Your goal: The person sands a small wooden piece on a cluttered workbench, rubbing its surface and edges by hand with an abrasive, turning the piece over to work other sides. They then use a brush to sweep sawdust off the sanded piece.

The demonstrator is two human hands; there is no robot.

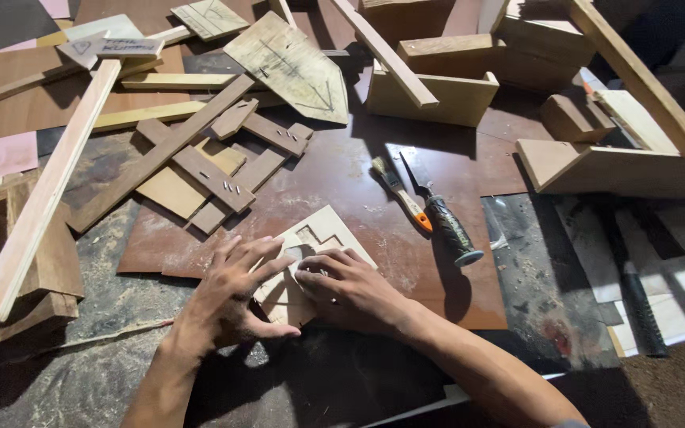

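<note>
Left hand (231, 293) flat, fingers spread, pressing the notched plywood cutout (311, 257) on the brown desk (342, 174); right hand (346, 289) fingertips pinning its middle, nothing gripped. I'd judge it light, stiff, thin, splintery at the notches; take it by the outer edges

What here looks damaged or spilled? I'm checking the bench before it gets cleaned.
Sawdust is strewn over the benchtop left of the hands, and a reddish stain marks the dark surface at right. The plywood cutout under both hands looks intact.

pale notched plywood piece (320, 238), flat on brown board, partly under both hands
</note>
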